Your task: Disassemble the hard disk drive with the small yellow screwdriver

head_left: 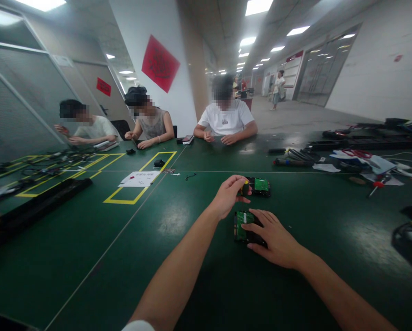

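Note:
My left hand (228,195) is closed, thumb and fingers pinching a small yellow-and-black object (245,186), possibly a stubby tool handle; its lower end is hard to make out. Under my right hand (278,239) lies a hard drive (240,225), green circuit board facing up. The right thumb is at its near edge and the other fingers reach over its top and far side, covering its right part. Just beyond, a second hard drive (262,185) lies board up, partly behind my left hand.
Cables and a red-handled tool (378,184) lie at the right of the green table (130,262). A long black bar (50,202) and tangled cables are on the left. A paper sheet (139,179) lies within yellow tape. Several people sit across; one person (278,89) stands farther back.

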Demonstrator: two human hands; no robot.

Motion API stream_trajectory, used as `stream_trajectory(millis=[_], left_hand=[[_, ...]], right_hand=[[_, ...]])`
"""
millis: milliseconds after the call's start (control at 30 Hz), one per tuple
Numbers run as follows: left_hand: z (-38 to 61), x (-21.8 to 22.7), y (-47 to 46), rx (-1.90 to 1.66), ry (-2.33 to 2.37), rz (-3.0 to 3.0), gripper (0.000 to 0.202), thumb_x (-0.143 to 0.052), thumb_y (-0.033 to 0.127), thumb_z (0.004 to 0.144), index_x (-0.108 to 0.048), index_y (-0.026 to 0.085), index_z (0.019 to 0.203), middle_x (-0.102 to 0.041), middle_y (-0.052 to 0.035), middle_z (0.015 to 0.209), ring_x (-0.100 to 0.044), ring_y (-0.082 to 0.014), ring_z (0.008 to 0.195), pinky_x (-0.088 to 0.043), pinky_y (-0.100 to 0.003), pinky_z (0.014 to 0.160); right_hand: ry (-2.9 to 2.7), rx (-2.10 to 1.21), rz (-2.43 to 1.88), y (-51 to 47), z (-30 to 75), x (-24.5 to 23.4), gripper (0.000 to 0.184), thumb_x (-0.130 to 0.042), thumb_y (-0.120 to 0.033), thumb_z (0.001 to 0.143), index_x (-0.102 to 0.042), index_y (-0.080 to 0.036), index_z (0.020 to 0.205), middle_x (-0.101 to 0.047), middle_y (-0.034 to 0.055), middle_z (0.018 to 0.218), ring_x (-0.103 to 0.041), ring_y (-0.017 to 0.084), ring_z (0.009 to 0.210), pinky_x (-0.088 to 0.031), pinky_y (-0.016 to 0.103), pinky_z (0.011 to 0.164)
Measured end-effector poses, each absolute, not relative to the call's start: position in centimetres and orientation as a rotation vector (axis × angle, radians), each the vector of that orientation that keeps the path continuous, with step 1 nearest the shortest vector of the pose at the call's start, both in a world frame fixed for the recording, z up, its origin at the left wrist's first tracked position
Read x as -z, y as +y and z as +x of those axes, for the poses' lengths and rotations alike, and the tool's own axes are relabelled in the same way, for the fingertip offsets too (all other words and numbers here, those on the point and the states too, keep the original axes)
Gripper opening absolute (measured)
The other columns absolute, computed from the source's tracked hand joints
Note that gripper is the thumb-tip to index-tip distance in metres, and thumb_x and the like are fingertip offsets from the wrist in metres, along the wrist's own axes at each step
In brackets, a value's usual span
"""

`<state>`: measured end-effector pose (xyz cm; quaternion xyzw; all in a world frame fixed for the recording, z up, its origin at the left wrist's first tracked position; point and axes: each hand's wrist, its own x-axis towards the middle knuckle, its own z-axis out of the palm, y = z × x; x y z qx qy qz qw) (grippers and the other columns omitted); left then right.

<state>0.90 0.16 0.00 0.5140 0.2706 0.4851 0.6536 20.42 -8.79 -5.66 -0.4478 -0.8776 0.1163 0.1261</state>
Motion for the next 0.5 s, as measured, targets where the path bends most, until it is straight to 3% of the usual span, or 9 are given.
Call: stream_trajectory(millis=[500], left_hand=[[0.69, 0.64, 0.44, -1.096, 0.565, 1.174, 0.04, -0.074, 0.053, 0.089, -0.062, 0.018, 0.104, -0.068, -0.0049, 0.091, -0.067, -0.0156, 0.081, -0.051, -0.021, 0.057]], right_hand=[[-2.562, -0.35, -1.286, -8.7, 20.66, 5.99, 0.055, -0.064, -0.055, 0.094, -0.061, -0.037, 0.146, -0.036, 0.0114, 0.167, -0.03, 0.041, 0.154, -0.02, 0.066, 0.123]])
